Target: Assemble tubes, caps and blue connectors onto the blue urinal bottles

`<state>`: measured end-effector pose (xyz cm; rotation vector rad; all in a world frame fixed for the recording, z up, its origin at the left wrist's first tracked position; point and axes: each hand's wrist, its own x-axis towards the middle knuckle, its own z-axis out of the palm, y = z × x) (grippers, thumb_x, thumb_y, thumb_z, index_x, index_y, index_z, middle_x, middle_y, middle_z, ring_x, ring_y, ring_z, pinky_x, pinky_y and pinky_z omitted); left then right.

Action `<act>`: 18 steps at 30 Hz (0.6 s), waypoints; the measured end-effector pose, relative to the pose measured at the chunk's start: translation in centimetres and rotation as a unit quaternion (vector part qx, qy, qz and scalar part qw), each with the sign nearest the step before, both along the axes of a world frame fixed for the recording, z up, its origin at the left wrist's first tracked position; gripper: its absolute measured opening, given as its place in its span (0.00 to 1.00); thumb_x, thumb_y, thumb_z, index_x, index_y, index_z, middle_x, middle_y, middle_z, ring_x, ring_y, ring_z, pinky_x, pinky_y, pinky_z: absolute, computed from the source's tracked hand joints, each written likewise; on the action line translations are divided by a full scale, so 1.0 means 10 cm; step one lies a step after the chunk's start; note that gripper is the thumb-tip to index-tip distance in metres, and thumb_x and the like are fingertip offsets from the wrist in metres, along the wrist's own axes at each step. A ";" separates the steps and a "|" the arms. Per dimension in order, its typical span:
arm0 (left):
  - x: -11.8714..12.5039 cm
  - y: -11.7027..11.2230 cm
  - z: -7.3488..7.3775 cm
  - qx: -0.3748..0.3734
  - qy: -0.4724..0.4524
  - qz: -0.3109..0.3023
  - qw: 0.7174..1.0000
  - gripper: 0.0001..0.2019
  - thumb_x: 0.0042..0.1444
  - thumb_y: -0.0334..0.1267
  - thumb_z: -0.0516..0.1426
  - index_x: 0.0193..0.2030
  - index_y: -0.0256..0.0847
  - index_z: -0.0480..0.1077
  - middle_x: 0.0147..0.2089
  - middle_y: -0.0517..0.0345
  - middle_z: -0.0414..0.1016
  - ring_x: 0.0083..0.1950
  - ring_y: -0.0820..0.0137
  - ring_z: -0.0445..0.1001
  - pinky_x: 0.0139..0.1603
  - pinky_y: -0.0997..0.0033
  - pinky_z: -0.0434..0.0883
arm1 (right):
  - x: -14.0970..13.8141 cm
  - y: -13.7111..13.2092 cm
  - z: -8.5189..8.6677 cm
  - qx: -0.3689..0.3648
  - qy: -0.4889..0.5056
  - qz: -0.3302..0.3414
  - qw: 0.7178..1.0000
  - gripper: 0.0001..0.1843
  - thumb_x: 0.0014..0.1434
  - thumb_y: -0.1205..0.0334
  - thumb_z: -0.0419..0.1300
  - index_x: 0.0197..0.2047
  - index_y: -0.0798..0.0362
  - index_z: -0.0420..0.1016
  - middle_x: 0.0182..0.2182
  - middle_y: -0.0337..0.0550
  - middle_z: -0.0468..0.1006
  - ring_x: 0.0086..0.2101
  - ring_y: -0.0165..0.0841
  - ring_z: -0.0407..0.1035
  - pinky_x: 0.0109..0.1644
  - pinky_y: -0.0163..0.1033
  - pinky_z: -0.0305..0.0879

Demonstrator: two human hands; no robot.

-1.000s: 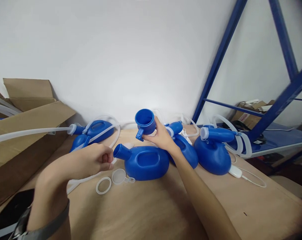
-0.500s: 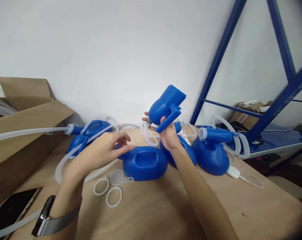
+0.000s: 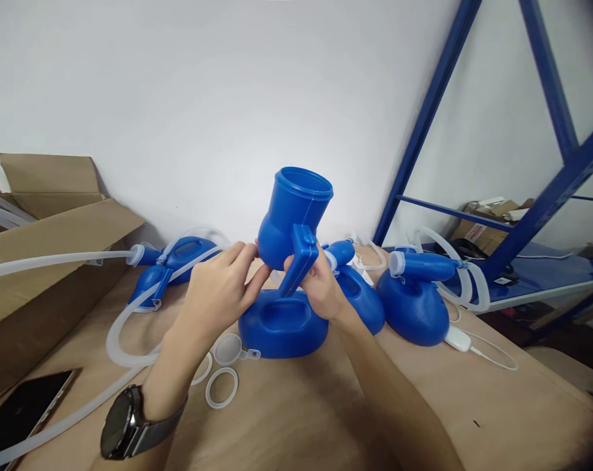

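Note:
Both hands hold a blue plastic funnel cup [image 3: 293,218] upright above the table, its wide mouth facing up and a flat blue handle sticking down. My right hand [image 3: 316,282] grips the handle and lower side. My left hand [image 3: 218,288] pinches the cup's narrow lower end with fingers closed round it. Directly under the cup lies a blue plastic bottle [image 3: 281,326] on its side. Beside it on the table lie white rings [image 3: 222,387] and a small clear cap [image 3: 229,348].
More blue bottles [image 3: 414,304] with white tubes stand at right and back left [image 3: 179,256]. An open cardboard box [image 3: 41,261] with tubes is at left. A phone [image 3: 21,412] lies at front left. A blue metal rack [image 3: 546,196] stands at right.
My right hand turned the blue cup upright and brought it in toward the middle. My left hand rose from the bottle's neck and took hold of the cup's lower end.

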<state>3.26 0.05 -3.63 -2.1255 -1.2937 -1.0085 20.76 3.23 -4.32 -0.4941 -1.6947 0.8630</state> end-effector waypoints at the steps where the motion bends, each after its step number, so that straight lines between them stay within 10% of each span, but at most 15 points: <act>1: -0.01 0.01 0.00 0.001 0.024 -0.011 1.000 0.15 0.71 0.39 0.46 0.39 0.40 0.71 0.35 0.54 0.77 0.30 0.67 0.73 0.28 0.68 0.56 | 0.02 0.01 0.00 0.000 0.005 0.010 1.000 0.30 0.63 0.34 0.62 0.57 0.48 0.67 0.46 0.45 0.77 0.46 0.40 0.74 0.47 0.44 0.78; 18: 0.01 0.08 0.04 -0.208 -0.041 -0.180 0.961 0.17 0.73 0.41 0.48 0.36 0.39 0.74 0.37 0.53 0.80 0.37 0.64 0.76 0.39 0.66 0.67 | 0.01 0.18 -0.04 -0.182 0.116 0.130 0.968 0.36 0.59 0.30 0.62 0.53 0.53 0.78 0.45 0.54 0.85 0.53 0.53 0.77 0.57 0.58 0.74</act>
